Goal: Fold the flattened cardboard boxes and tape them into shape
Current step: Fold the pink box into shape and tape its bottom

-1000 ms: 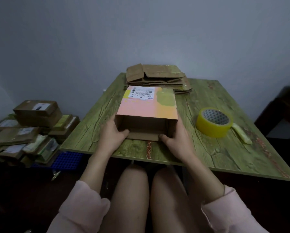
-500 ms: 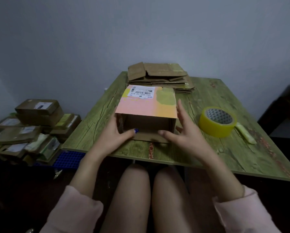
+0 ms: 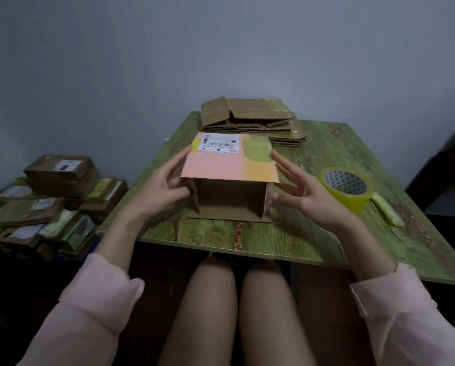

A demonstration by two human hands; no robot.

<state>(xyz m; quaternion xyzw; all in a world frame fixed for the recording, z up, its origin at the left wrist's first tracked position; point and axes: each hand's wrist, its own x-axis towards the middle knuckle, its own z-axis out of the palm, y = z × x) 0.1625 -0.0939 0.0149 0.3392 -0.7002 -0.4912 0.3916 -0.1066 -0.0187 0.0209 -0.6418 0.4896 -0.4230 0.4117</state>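
Green table point(image 3: 326, 233); left hand point(image 3: 165, 186), right hand point(image 3: 308, 194) now higher, flat against box point(image 3: 231, 165) sides

Single head-worn wide-angle view, looking forward and down over the table point(image 3: 326, 149) at close range: wall point(image 3: 221, 48) at 12 o'clock, left hand point(image 3: 165, 186) and right hand point(image 3: 308, 199) central.

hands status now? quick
Left hand: against the box on its left side; whether it grips cannot be told.
Right hand: open, straight fingers touching the box's right edge.
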